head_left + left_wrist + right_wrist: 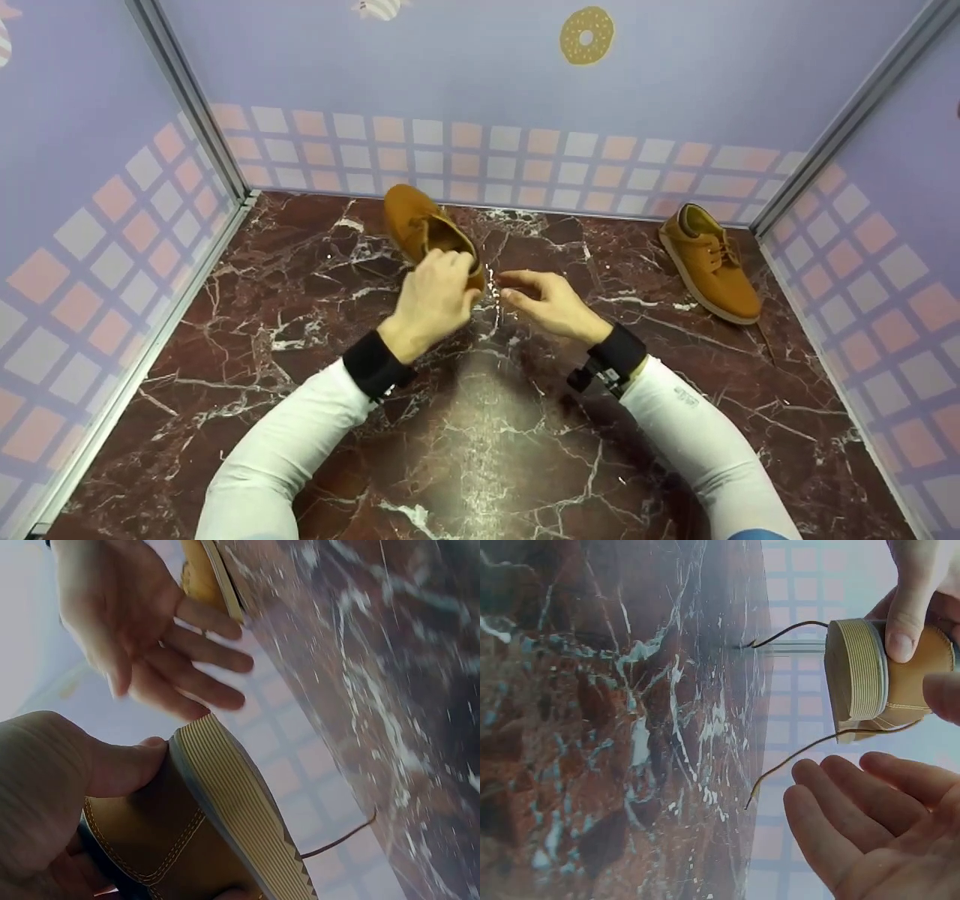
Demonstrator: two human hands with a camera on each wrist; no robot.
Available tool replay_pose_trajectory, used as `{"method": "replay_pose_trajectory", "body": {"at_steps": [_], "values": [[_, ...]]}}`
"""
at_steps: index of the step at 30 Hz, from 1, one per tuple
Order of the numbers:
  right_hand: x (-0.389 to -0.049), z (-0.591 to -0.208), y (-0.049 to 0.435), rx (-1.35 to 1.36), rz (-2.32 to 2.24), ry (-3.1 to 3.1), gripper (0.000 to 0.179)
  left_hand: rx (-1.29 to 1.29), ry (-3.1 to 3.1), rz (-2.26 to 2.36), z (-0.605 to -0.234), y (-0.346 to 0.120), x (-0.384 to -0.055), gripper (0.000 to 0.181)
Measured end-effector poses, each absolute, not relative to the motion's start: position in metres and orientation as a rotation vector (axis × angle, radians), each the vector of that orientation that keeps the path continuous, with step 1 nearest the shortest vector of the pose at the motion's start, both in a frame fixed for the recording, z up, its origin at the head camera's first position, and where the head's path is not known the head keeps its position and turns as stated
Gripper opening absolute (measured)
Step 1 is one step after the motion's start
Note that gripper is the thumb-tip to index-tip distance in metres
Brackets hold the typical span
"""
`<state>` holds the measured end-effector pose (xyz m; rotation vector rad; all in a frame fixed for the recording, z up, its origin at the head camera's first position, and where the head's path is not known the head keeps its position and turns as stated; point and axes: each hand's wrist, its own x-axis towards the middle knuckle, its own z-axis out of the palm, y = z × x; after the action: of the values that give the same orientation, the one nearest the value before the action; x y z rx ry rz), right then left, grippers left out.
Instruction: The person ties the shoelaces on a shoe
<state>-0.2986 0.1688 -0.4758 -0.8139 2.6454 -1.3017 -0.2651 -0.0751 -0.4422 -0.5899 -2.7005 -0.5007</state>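
A tan lace-up shoe [406, 214] is held by my left hand [435, 296] at its heel end, toe pointing to the back left. In the left wrist view the thumb [124, 769] presses the outside of the heel, above the ribbed pale sole [232, 795]. The right wrist view has this shoe [915, 679] lifted off the floor, with loose laces [802, 754] hanging down. My right hand [555, 304] is just right of the heel, fingers extended and holding nothing. Fingers of the left hand inside the collar are partly hidden.
A matching tan shoe [716, 274] stands upright at the far right, a lace trailing on the floor. The dark red marbled floor [480, 435] is bounded by lilac panels with checkered bands [502, 154] at the back and both sides.
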Motion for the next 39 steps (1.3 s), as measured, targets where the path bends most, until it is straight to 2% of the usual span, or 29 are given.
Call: {"method": "replay_pose_trajectory", "body": {"at_steps": [10, 16, 23, 30, 39], "values": [[-0.285, -0.471, 0.178, -0.579, -1.599, 2.507, 0.04, -0.897, -2.633, -0.478, -0.457, -0.047, -0.235, 0.03], [-0.277, -0.461, 0.184, -0.534, -1.379, 2.699, 0.04, -1.05, -2.639, -0.45, -0.466, -0.033, -0.222, 0.033], [-0.261, -0.464, 0.202, -0.537, -1.073, 2.813, 0.03, -1.223, -2.597, -0.36, -0.48, -0.025, -0.206, 0.031], [-0.244, -0.468, 0.21, -0.6, -0.957, 2.828, 0.049, -1.337, -2.52, -0.197, -0.485, -0.026, -0.187, 0.028], [-0.233, -0.479, 0.207, -0.653, -0.854, 2.83, 0.056, -1.389, -2.517, -0.098, -0.495, -0.028, -0.175, 0.031]]}}
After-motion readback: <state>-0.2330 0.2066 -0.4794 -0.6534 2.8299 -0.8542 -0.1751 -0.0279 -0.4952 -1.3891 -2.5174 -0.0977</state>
